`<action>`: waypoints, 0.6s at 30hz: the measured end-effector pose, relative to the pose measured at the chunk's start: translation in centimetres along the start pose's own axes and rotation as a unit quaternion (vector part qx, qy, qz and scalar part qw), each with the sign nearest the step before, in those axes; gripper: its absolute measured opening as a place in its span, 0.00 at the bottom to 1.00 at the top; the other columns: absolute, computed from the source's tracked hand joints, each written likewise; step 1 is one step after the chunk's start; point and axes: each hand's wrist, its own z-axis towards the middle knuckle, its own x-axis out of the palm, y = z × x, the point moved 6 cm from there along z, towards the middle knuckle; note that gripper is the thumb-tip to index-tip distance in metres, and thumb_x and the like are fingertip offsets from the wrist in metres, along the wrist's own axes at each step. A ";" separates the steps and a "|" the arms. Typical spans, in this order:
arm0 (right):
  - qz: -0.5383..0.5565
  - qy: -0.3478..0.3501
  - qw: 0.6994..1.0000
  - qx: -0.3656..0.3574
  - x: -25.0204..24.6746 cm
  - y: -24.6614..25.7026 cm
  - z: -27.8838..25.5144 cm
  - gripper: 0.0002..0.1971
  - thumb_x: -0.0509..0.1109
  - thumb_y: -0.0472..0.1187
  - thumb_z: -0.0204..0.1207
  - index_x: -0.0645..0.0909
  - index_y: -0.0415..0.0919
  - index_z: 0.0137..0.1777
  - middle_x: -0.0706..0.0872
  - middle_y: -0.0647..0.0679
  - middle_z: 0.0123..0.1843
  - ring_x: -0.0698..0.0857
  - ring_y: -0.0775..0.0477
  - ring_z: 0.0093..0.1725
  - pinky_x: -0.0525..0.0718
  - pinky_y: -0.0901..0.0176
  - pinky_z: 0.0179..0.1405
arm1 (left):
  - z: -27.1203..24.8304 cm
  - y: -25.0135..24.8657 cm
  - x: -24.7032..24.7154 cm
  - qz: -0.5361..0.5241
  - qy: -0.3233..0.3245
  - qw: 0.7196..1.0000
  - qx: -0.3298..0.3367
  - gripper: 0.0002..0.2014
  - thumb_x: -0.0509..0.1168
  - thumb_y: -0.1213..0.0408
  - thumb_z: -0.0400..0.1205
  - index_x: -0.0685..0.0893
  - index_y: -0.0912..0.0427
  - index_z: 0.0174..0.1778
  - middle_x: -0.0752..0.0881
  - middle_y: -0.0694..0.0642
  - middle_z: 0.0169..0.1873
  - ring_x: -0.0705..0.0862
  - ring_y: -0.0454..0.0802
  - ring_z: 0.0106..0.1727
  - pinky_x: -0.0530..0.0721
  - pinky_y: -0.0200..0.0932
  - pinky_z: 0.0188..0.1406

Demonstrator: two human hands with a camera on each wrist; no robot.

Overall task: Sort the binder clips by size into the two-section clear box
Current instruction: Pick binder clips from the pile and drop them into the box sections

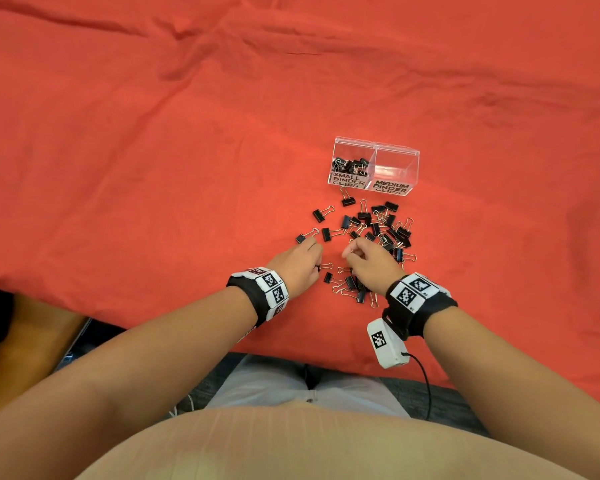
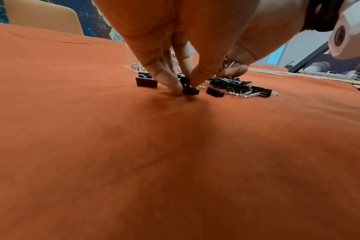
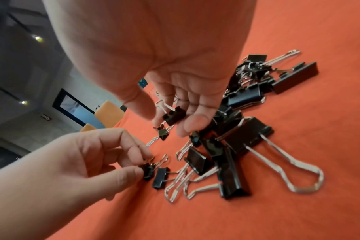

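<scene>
Black binder clips (image 1: pixel 378 233) with silver wire handles, dozens loose; each hand's fingers pinch one small clip: left hand (image 1: pixel 297 263), right hand (image 1: pixel 371 263).

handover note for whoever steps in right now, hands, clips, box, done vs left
Left hand: pinching a small clip on the red cloth.
Right hand: holding a small clip in its fingers, above the pile.
Clear box: beyond the pile; the small section holds several clips, the medium section is empty.
Done: some small clips sorted.
Left: the loose pile of mixed sizes near the hands, including all the medium clips.
</scene>
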 end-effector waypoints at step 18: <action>-0.140 -0.005 0.989 -0.050 1.6 0.8 0.1 0.11 0.70 0.46 0.72 0.77 0.41 0.49 0.78 0.51 0.43 0.78 0.48 0.41 0.72 0.60 0.36 | 1.5 0.5 0.3 0.044 0.054 0.998 -0.002 0.15 0.62 0.61 0.81 0.77 0.66 0.61 0.69 0.61 0.69 0.78 0.61 0.64 0.81 0.55 0.54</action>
